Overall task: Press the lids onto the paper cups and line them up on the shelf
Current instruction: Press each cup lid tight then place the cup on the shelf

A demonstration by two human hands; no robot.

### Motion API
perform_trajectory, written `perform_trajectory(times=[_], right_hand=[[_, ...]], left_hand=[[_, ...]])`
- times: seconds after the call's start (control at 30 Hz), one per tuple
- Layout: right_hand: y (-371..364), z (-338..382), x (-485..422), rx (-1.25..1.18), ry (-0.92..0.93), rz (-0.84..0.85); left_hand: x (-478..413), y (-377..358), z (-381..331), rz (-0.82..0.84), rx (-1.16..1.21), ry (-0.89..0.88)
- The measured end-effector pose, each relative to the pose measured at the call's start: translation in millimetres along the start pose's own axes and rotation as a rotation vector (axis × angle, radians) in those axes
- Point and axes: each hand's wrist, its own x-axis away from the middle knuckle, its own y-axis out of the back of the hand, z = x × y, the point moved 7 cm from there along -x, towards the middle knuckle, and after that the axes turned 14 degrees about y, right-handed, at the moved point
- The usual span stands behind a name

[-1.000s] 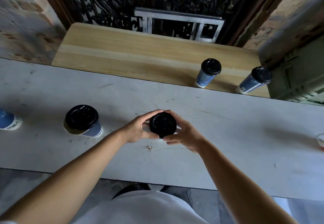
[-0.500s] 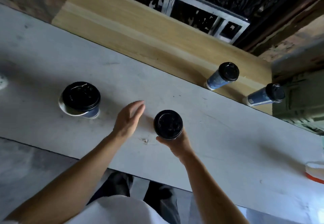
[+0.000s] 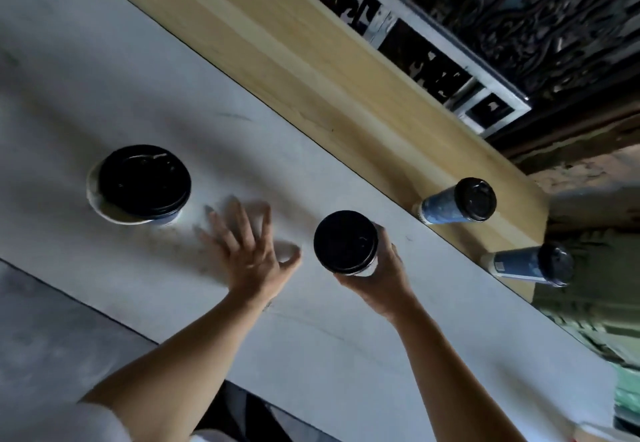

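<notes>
My right hand (image 3: 379,280) grips a paper cup with a black lid (image 3: 345,241), lifted above the grey counter (image 3: 398,355). My left hand (image 3: 247,249) hovers over the counter with its fingers spread, holding nothing, between that cup and another cup to the left. That cup (image 3: 140,183) stands on the counter with a black lid resting loosely on its white rim. Two blue lidded cups stand on the wooden shelf (image 3: 277,47) beyond the counter, one (image 3: 457,204) nearer the middle and one (image 3: 530,265) at the shelf's right end.
A dark ornate metal grille and a white frame (image 3: 446,61) rise behind the shelf. A green crate (image 3: 595,289) sits to the right of the shelf. The view is strongly tilted.
My left hand let go of the lidded cup and drifted left with fingers spread. My right hand keeps the cup and has carried it toward the shelf. The camera has tilted.
</notes>
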Motion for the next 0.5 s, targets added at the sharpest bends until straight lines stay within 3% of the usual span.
perform_trajectory(times=[0.17, 0.4, 0.5], right_hand=[[43, 36, -31, 0.458, 0.172, 0.183], [81, 108, -70, 1.405, 0.499, 0.352], [89, 130, -79, 1.67, 0.561, 0.375]], left_hand=[[-3, -4, -1, -0.061, 0.019, -0.007], [2, 6, 1, -0.079, 0.016, 0.029], [4, 8, 4, -0.092, -0.004, 0.036]])
